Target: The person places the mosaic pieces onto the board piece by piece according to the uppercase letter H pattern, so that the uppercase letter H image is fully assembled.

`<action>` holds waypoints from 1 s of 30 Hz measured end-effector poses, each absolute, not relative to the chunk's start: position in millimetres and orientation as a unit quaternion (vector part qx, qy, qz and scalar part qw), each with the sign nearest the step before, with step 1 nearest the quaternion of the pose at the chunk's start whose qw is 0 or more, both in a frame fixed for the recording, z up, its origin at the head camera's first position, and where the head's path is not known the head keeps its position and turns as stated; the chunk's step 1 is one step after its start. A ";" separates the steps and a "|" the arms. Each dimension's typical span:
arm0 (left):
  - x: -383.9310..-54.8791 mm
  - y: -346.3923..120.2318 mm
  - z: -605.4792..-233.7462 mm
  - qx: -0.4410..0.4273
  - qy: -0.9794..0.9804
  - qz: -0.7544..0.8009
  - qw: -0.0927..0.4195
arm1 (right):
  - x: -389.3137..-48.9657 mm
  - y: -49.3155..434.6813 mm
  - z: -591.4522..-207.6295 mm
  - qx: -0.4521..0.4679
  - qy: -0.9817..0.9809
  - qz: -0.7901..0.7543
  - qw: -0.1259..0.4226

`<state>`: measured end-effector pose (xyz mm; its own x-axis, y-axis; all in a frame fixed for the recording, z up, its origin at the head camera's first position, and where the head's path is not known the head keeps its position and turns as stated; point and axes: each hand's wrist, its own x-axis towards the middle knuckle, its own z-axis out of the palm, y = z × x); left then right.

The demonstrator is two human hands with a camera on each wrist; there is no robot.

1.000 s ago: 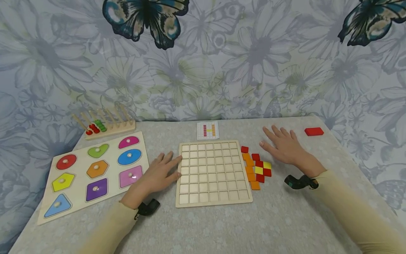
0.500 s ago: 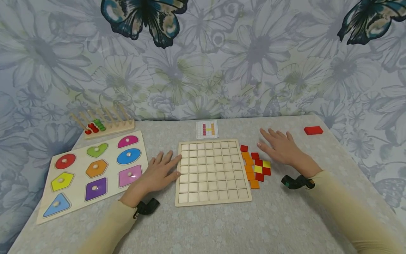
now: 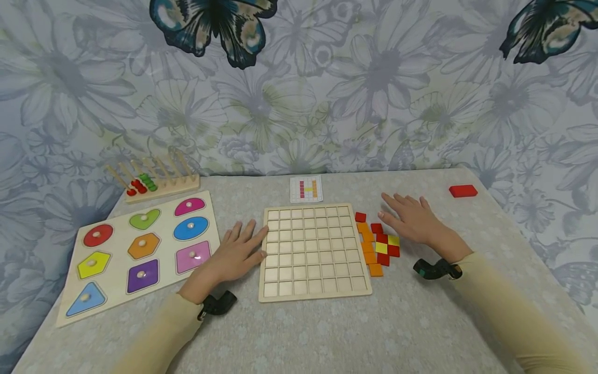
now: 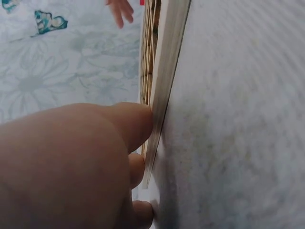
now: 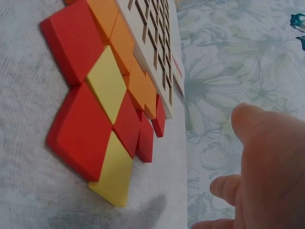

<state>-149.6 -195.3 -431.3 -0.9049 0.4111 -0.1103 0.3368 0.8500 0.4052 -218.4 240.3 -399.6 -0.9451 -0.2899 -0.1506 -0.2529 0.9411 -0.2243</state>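
A square wooden grid board (image 3: 315, 253) lies at the middle of the table, its cells bare. My left hand (image 3: 235, 255) has its fingers spread, with thumb and index fingertip touching the board's left edge; the left wrist view shows the thumb (image 4: 136, 121) against that edge. Over the table to the right, my right hand (image 3: 417, 221) is held with fingers extended and nothing in it. Just left of it are several square tiles: red tiles (image 5: 78, 131), yellow tiles (image 5: 107, 85) and orange tiles (image 3: 368, 248), lying flat along the board's right side.
Behind the board lies a small pattern card (image 3: 306, 189). A shape puzzle board (image 3: 173, 244) with knobbed pieces covers the left side, and a peg rack (image 3: 163, 187) with red and green beads stands behind it. Back right is a red block (image 3: 463, 191).
My right hand has shifted slightly left and toward me, its fingers still extended. The left hand stays at the board's edge, and the tiles have not moved.
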 end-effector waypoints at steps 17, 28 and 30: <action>-152.8 -190.9 -438.2 0.191 0.951 0.236 0.058 | -213.8 239.9 -403.9 -0.142 0.976 -0.140 0.090; -152.4 -185.5 -439.6 0.181 0.951 0.243 0.063 | -213.0 241.2 -410.3 -0.142 0.976 -0.137 0.095; -149.2 -185.4 -435.4 0.183 0.951 0.239 0.072 | -213.3 242.1 -411.0 -0.142 0.975 -0.137 0.098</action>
<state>-149.2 -185.4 -435.4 -0.9226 0.3828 -0.0485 0.3144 0.8186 0.4807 -213.3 242.1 -411.0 -0.9404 -0.3042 -0.1517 -0.2507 0.9220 -0.2951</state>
